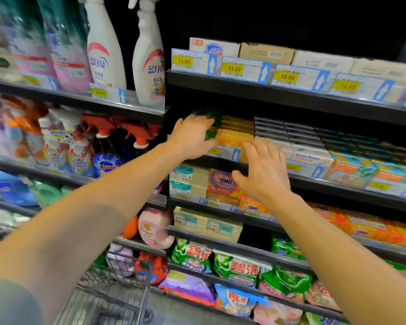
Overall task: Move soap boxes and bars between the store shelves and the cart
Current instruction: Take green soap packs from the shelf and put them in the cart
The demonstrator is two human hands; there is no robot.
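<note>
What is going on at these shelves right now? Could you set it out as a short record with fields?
place: store aisle with soap and detergent shelves
left hand: curled over the green soap boxes on the middle shelf
right hand: open, fingers spread, in front of the shelf edge, holding nothing
beside the green stack: orange soap boxes
further right: Goat Soap boxes
cart: wire, lower left

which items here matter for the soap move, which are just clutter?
Job:
- left hand, on the green soap packs
- right hand, open, near the orange soap boxes
- cart

Clutter:
- spray bottles
- detergent bags
- price tags
</note>
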